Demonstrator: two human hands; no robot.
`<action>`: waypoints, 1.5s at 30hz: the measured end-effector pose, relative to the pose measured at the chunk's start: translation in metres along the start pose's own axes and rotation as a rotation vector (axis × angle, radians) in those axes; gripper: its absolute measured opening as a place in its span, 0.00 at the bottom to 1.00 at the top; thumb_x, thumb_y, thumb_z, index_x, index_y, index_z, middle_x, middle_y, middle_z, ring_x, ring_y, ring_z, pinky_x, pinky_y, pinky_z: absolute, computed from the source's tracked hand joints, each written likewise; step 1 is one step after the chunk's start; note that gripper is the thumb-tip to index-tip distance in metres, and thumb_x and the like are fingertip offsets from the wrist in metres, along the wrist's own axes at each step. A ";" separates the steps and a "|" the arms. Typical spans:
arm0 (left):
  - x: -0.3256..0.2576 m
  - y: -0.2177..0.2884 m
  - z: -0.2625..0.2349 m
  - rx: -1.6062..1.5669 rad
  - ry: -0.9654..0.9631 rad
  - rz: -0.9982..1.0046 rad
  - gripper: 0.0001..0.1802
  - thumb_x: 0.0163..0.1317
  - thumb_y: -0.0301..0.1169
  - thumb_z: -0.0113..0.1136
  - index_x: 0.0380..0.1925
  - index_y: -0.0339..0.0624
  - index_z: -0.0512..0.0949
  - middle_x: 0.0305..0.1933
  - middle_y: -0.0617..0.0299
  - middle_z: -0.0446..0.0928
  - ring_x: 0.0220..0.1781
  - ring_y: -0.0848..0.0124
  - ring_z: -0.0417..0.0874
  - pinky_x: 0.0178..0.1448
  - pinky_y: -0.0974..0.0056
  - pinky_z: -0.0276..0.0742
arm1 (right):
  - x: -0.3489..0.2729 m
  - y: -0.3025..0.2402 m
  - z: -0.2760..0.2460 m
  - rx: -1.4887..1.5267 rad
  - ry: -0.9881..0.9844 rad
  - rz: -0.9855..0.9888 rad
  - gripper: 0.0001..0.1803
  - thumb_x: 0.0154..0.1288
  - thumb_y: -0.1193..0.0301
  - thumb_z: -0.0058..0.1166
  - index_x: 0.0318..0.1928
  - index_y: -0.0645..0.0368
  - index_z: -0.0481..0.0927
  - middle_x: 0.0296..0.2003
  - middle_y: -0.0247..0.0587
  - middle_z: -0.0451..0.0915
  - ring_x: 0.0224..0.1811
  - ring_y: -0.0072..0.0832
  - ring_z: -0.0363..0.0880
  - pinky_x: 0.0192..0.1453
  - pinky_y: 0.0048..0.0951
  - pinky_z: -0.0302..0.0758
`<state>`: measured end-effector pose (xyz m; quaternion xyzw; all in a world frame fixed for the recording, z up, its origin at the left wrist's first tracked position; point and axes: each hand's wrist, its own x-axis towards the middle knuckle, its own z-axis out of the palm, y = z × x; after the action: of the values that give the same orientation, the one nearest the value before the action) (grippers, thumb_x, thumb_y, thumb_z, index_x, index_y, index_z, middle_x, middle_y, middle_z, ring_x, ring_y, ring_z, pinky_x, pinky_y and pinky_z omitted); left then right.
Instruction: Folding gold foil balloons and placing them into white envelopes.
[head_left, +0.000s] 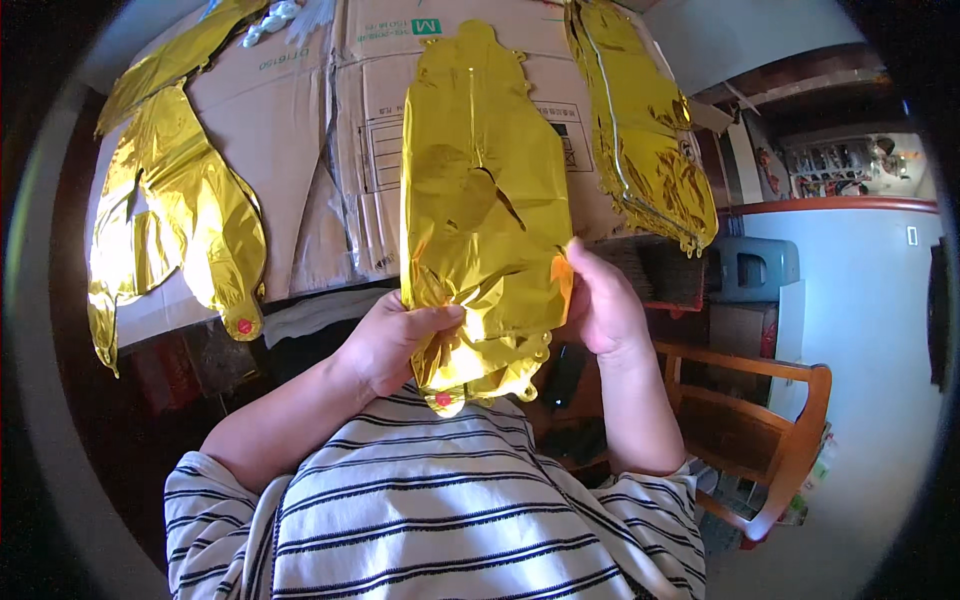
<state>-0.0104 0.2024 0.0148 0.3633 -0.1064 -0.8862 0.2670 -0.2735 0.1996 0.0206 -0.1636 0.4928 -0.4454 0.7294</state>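
Observation:
A flat gold foil balloon (475,130) lies in front of me, its far part on cardboard and its near end hanging over the edge toward my body. My left hand (385,345) is closed on its lower left side, with the thumb on top of the crinkled foil. On the opposite edge, my right hand (605,300) pinches the foil between thumb and fingers; most of those fingers are hidden behind it. A small red mark (443,399) shows on a tab at the near end. Near the middle of the foil is a dark slanted slit or fold.
Cardboard (280,150) covers the work surface. More gold foil pieces lie at the left (205,200), far left (170,65) and right (640,110). A white crumpled bundle (272,22) sits at the far left. Right of me stand a wooden chair (800,425) and a blue-grey plastic stool (725,272).

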 end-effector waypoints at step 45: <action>-0.001 -0.003 -0.014 0.160 0.010 0.076 0.15 0.69 0.23 0.57 0.54 0.34 0.79 0.49 0.57 0.84 0.48 0.67 0.86 0.56 0.60 0.83 | 0.057 -0.049 0.040 -0.224 -0.050 -0.017 0.11 0.70 0.71 0.60 0.47 0.65 0.81 0.42 0.42 0.86 0.41 0.28 0.84 0.53 0.31 0.79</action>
<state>-0.0010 0.2062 0.0041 0.3835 -0.1894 -0.8624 0.2709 -0.2561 0.1182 0.0393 -0.2592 0.5197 -0.3896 0.7147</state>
